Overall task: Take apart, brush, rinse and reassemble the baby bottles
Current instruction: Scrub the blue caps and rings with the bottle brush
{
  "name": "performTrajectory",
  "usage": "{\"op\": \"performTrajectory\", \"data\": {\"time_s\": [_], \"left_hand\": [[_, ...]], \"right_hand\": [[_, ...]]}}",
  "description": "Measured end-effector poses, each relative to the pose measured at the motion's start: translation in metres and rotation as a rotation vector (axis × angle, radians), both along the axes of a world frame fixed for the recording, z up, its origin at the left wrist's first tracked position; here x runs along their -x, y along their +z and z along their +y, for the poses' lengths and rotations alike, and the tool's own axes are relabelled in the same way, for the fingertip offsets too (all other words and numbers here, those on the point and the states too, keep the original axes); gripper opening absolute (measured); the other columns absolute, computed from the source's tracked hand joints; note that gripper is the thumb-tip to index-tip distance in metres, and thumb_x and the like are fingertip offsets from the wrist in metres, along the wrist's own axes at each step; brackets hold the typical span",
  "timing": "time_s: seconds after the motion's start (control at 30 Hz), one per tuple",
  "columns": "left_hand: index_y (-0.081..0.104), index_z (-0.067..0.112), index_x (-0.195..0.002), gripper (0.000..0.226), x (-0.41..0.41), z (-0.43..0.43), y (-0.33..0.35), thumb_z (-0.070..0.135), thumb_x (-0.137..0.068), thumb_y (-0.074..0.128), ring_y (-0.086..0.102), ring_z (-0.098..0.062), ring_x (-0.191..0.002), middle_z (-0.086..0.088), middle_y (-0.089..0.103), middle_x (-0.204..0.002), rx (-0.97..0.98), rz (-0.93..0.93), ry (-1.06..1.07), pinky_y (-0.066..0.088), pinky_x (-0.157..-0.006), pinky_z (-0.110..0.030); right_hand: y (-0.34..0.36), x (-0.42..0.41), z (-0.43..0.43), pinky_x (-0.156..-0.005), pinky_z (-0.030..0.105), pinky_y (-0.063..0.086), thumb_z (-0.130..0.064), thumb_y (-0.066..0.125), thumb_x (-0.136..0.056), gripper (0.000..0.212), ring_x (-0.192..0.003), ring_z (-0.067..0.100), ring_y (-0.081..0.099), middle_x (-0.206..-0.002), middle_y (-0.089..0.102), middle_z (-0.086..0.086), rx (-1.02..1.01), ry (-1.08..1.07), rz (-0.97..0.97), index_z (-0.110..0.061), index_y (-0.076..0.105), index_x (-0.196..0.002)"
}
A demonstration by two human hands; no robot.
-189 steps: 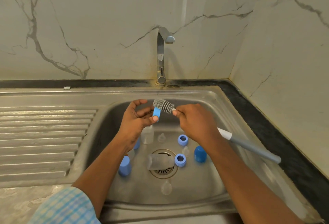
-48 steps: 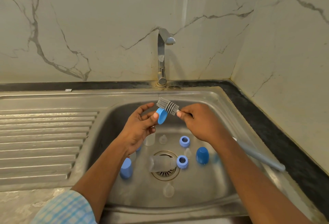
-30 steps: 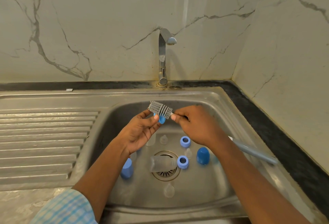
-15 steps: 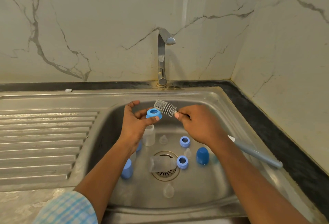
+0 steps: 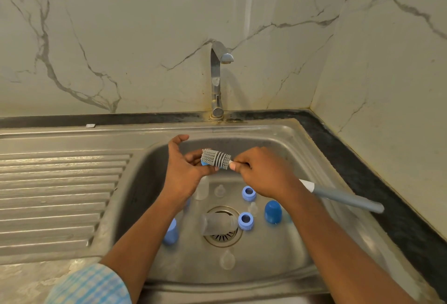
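Left hand (image 5: 185, 173) holds blue ring (image 5: 204, 163); right hand (image 5: 264, 174) grips brush (image 5: 216, 159), lying crosswise, head leftward.

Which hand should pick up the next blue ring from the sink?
Probably left: the right hand grips the brush; the left hand holds only a small blue piece, easily set down.

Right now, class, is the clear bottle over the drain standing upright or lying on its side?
Lying on its side: the clear bottle rests lengthwise across the drain, not standing on its base.

soft, even daylight (faint glare on wall (image 5: 249, 1)), wide-angle bending at edges.
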State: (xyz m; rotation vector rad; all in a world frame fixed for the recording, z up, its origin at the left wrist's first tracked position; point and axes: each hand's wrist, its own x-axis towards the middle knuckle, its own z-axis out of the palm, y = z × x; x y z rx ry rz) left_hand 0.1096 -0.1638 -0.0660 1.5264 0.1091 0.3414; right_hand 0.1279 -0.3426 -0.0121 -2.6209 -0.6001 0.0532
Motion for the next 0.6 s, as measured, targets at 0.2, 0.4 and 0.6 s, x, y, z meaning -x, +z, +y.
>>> {"op": "performTrajectory", "data": {"time_s": [0.2,0.4,0.6], "left_hand": [[0.033,0.025,-0.13,0.089,0.0,-0.014,-0.001,-0.011,-0.067,0.084,0.074,-0.017,-0.089,-0.008,0.075,-0.096,-0.08,-0.029,-0.059,0.055,-0.073,-0.018],[0.03,0.03,-0.133,0.096,-0.003,0.002,-0.005,-0.003,-0.065,0.089,0.071,-0.01,-0.093,-0.004,0.069,-0.102,-0.165,-0.029,0.04,0.057,-0.083,-0.022],[0.033,0.032,-0.128,0.088,-0.003,-0.015,-0.004,-0.003,-0.068,0.087,0.071,-0.012,-0.093,-0.005,0.071,-0.101,-0.139,-0.074,0.008,0.056,-0.083,-0.02]], "right_hand": [[-0.003,-0.005,-0.001,-0.053,0.03,0.032,-0.037,0.049,-0.101,0.038,-0.056,0.018,0.047,-0.056,0.047,-0.004,0.039,-0.129,-0.069,-0.024,0.051,-0.065],[-0.001,-0.002,0.004,-0.051,0.029,0.03,-0.036,0.051,-0.1,0.043,-0.052,0.013,0.043,-0.055,0.046,-0.004,0.069,-0.049,-0.025,-0.026,0.045,-0.059],[-0.013,-0.013,-0.011,-0.059,0.031,0.038,-0.035,0.052,-0.098,0.027,-0.067,0.024,0.057,-0.063,0.052,-0.002,0.14,-0.209,-0.052,-0.023,0.057,-0.074]]}}
